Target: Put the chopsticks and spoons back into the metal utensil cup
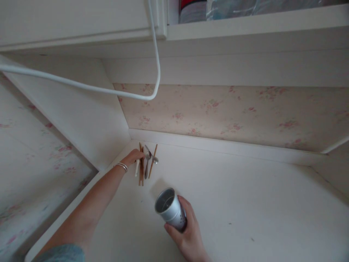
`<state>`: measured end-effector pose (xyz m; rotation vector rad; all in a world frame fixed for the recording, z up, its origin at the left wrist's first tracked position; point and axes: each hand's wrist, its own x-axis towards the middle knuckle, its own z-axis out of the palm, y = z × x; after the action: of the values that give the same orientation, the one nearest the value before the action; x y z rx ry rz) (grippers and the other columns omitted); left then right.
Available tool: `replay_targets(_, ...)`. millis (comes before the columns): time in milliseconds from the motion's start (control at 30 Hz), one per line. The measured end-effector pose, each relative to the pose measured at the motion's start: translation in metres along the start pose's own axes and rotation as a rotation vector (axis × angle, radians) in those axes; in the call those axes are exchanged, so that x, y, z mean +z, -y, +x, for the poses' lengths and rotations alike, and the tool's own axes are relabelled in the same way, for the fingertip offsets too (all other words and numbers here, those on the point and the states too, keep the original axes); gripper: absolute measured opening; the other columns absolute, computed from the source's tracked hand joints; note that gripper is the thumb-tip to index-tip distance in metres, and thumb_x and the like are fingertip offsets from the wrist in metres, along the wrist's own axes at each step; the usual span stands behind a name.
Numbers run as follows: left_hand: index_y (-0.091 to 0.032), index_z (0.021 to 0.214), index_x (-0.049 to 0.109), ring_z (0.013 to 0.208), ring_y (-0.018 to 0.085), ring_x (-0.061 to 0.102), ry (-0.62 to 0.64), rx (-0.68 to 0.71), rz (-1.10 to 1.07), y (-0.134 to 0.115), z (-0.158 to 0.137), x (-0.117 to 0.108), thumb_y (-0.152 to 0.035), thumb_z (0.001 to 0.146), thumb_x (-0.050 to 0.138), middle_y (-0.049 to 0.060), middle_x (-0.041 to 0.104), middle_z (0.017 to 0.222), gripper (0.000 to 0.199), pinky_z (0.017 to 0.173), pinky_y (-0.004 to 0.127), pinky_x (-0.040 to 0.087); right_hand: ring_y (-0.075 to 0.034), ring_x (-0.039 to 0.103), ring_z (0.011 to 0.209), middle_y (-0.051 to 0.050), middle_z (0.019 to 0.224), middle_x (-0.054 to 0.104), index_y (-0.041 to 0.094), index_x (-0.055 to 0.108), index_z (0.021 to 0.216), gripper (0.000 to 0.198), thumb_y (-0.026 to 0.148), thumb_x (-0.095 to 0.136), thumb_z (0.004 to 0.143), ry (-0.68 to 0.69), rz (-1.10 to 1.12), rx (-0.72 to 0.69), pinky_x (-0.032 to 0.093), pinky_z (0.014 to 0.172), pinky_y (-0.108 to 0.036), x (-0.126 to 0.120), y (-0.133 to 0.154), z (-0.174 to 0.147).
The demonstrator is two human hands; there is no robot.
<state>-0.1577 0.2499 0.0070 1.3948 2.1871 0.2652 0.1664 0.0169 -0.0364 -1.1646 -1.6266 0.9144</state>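
At the back left of a white surface, my left hand (134, 156) has its fingers closed over some wooden chopsticks (141, 174). Partly under that hand is a white, handle-like piece (136, 169) whose kind I cannot make out. Just right of the fingers lie a metal spoon (147, 160) and a second spoon (155, 160), near a single chopstick (152, 166). Nearer to me, my right hand (189, 233) grips a silver metal utensil holder (174, 211) with small holes in its side. It is tilted, its mouth facing up and left; no utensils show inside.
A white cable (109, 90) hangs across the upper left, in front of the white cabinet door (76, 18). An open shelf (259, 22) above holds plastic-wrapped things. Flowered wallpaper (218, 112) covers the back, and a white panel (76, 112) stands at the left.
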Motion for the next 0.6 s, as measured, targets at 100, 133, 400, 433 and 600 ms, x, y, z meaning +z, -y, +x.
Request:
replay_targets(100, -0.014, 0.067, 0.066, 0.069, 0.023, 0.067, 0.026, -0.011, 0.009, 0.004, -0.003, 0.000, -0.031, 0.067, 0.065, 0.009, 0.070, 0.071, 0.017, 0.051, 0.026, 0.047, -0.031, 0.050, 0.127, -0.011, 0.138, 0.051, 0.025, 0.045, 0.136, 0.074, 0.020, 0.074, 0.069, 0.019, 0.010, 0.012, 0.044, 0.105, -0.045, -0.001, 0.007, 0.002)
replay_targets(133, -0.014, 0.066, 0.066, 0.068, 0.022, 0.067, 0.041, 0.002, 0.016, 0.005, -0.005, 0.000, -0.030, 0.068, 0.065, 0.008, 0.070, 0.070, 0.016, 0.051, 0.026, 0.048, -0.031, 0.050, 0.127, -0.011, 0.138, 0.051, 0.025, 0.045, 0.136, 0.073, 0.021, 0.074, 0.068, 0.022, 0.011, 0.013, 0.043, 0.106, -0.045, -0.001, 0.009, 0.003)
replay_targets(400, -0.014, 0.072, 0.071, 0.089, 0.035, 0.068, 0.011, 0.210, 0.282, 0.008, 0.004, -0.031, -0.031, 0.063, 0.069, 0.019, 0.073, 0.087, 0.018, 0.070, 0.036, 0.050, -0.030, 0.051, 0.124, -0.011, 0.136, 0.051, 0.025, 0.043, 0.136, 0.070, 0.026, 0.073, 0.073, -0.024, -0.020, 0.040, 0.043, 0.104, -0.046, 0.003, 0.013, 0.001)
replay_targets(433, -0.015, 0.076, 0.072, 0.094, 0.036, 0.067, -0.003, 0.242, 0.313, 0.008, 0.007, -0.034, -0.032, 0.064, 0.069, 0.020, 0.073, 0.092, 0.020, 0.074, 0.037, 0.050, -0.030, 0.051, 0.124, -0.011, 0.136, 0.051, 0.025, 0.042, 0.136, 0.070, 0.027, 0.073, 0.074, -0.050, -0.029, 0.046, 0.043, 0.104, -0.046, 0.006, 0.013, -0.002)
replay_targets(600, -0.024, 0.093, 0.073, 0.104, 0.032, 0.064, -0.009, 0.364, 0.356, 0.013, 0.018, -0.035, -0.034, 0.070, 0.068, 0.013, 0.072, 0.104, 0.025, 0.082, 0.035, 0.048, -0.030, 0.051, 0.122, -0.011, 0.136, 0.050, 0.025, 0.040, 0.137, 0.069, 0.035, 0.071, 0.077, -0.218, -0.076, 0.106, 0.044, 0.102, -0.045, 0.023, 0.015, -0.022)
